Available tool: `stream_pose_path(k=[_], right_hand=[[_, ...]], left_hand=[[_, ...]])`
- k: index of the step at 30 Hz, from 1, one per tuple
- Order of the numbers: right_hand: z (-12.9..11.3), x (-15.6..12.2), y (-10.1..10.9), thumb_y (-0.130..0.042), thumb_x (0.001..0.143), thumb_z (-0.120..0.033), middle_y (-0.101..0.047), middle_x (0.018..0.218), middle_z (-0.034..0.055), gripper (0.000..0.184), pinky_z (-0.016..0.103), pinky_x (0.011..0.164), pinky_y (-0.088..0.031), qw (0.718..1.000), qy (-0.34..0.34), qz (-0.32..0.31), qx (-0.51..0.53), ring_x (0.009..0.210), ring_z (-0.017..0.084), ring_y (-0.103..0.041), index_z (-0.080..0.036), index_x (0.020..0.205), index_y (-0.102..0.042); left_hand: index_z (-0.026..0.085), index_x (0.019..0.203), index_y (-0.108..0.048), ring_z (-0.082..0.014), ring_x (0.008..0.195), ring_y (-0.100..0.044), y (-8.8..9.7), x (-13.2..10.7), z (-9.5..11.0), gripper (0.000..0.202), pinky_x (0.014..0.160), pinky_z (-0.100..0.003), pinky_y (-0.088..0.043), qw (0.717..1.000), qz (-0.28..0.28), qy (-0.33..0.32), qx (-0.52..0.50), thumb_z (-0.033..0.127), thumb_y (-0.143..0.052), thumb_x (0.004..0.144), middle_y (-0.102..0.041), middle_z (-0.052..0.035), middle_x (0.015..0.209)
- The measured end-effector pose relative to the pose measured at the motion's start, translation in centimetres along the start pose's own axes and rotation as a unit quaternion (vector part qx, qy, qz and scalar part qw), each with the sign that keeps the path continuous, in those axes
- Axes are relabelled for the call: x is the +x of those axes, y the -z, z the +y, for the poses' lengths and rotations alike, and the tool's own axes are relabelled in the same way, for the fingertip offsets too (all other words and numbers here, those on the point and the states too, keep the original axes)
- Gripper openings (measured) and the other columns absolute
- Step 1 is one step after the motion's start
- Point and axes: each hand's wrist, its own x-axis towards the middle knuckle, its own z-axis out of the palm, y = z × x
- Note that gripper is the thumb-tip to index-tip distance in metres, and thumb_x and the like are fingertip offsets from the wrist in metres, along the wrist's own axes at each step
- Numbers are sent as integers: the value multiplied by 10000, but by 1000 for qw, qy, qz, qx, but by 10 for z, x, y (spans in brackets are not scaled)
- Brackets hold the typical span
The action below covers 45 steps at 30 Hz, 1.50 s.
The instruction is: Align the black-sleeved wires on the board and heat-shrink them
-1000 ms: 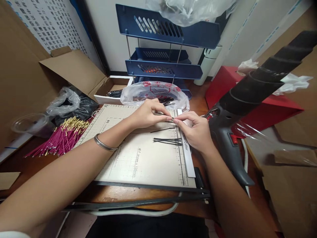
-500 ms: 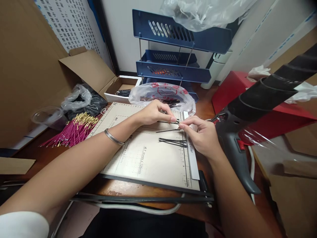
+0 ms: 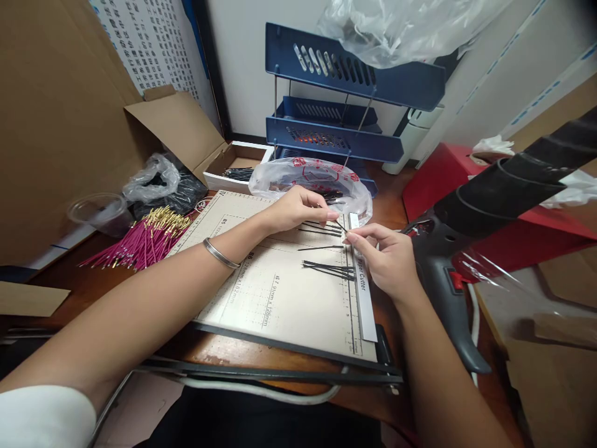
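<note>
A short thin black cable (image 3: 342, 225) spans the gap between my two hands, above the right side of a cream paper cutter board (image 3: 242, 298). My left hand (image 3: 301, 210) pinches its upper end between thumb and fingertips. At the lower end, the thumb and forefinger of my right hand (image 3: 387, 252) are closed on it. Below my hands a small bundle of black cables (image 3: 328, 270) lies on the board. A single black cable (image 3: 319, 249) rests above that bundle, and a few more lie beneath my left fingers.
Magenta cables with gold ends (image 3: 144, 239) are heaped left of the board. Behind it stand an open clear plastic bag (image 3: 265, 177), a cardboard box (image 3: 186, 127) and a blue rack (image 3: 326, 134). A grey heat gun (image 3: 433, 249) with a black tube is close by my right hand.
My fingertips have drawn slightly apart, so the cable between them shows more. Several cables under my left hand are now visible on the board. The view has shifted slightly.
</note>
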Motion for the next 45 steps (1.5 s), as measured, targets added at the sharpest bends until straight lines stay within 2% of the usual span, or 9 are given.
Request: stream_pose_path(k=[7, 13, 15, 19, 22, 29, 35, 38, 45], right_hand=[[1, 2, -3, -817, 814, -426, -785, 727, 41, 223, 328, 670, -521, 996, -21, -27, 86, 658, 174, -673, -205, 788, -813], [6, 3, -3, -808, 812, -447, -788, 748, 49, 251, 314, 666, -489, 995, -38, -40, 86, 664, 169, -660, -197, 806, -811], [8, 3, -2, -784, 824, -456, -772, 733, 45, 269, 310, 631, -441, 997, -44, -41, 53, 630, 158, -611, -189, 827, -815], [12, 6, -1, -761, 843, -431, -677, 637, 9, 242, 323, 619, -368, 998, -20, -22, -51, 583, 143, -466, -199, 834, -830], [11, 9, -2, -758, 855, -364, -757, 784, 33, 155, 366, 753, -453, 996, 32, -37, -77, 726, 185, -583, -232, 836, -836], [8, 16, -8, -770, 878, -294, -793, 888, 53, 99, 417, 860, -486, 983, 68, -98, -142, 901, 244, -688, -277, 859, -865], [7, 16, -9, -764, 874, -285, -794, 909, 60, 107, 416, 870, -504, 982, 63, -107, -143, 909, 245, -692, -267, 876, -869], [9, 14, -8, -735, 885, -307, -787, 917, 65, 147, 401, 837, -498, 986, 53, -84, -135, 860, 229, -672, -246, 920, -863], [17, 11, -8, -726, 855, -320, -688, 845, 46, 162, 378, 788, -485, 990, 17, -4, -142, 753, 194, -600, -226, 906, -848]], left_hand=[[157, 631, -743, -125, 686, -601, 1, -1, 4, 409, 721, -283, -482, 1000, 3, 20, -9, 515, -924, 711, -702, -28, 661], [158, 650, -753, -145, 732, -628, 2, 0, 2, 436, 755, -298, -484, 1000, -4, 15, 4, 562, -899, 726, -726, -43, 697], [158, 684, -762, -166, 783, -652, 6, 1, -2, 466, 760, -305, -481, 1000, 23, 4, 8, 609, -823, 789, -756, -69, 761], [146, 785, -784, -184, 821, -659, 20, 4, -14, 545, 720, -311, -465, 990, 141, -8, 28, 648, -616, 920, -790, -111, 870], [150, 771, -773, -191, 836, -670, 25, 5, -17, 526, 761, -316, -489, 984, 168, -18, 62, 628, -615, 922, -788, -108, 859], [157, 733, -759, -177, 843, -677, 18, 3, -15, 482, 881, -310, -512, 987, 140, -30, 79, 586, -648, 924, -778, -84, 829], [146, 776, -800, -167, 775, -643, 21, 1, -15, 400, 772, -307, -474, 985, 98, -15, 143, 488, -675, 940, -773, -83, 801], [154, 794, -816, -169, 767, -615, 24, -1, -13, 306, 737, -311, -434, 976, 58, -10, 208, 427, -718, 893, -773, -77, 808], [195, 783, -823, -169, 795, -612, 32, -3, -7, 197, 944, -376, -440, 965, -71, -22, 252, 385, -779, 817, -758, -38, 801]])
